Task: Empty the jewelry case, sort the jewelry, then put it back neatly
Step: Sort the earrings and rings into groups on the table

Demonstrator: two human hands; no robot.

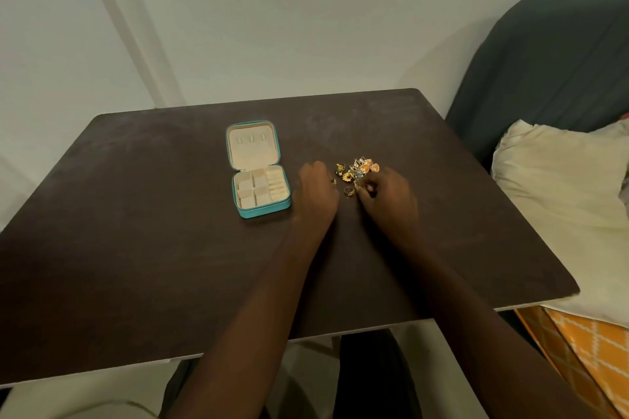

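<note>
A small teal jewelry case (258, 170) lies open on the dark table (136, 214), its cream compartments bare. To its right sits a heap of gold jewelry (357, 168), with a gold ring (348, 190) lying apart just in front of it. My left hand (316, 194) rests knuckles-up between the case and the heap, a small gold piece (333, 181) at its fingertips. My right hand (388, 196) has its fingers pinched at the near edge of the heap; what they hold is too small to tell.
A grey chair back (551, 61) and a cream pillow (561, 201) stand right of the table, with orange patterned fabric (589, 350) below. A pale wall runs behind. The table's near edge (238, 349) is close to my body.
</note>
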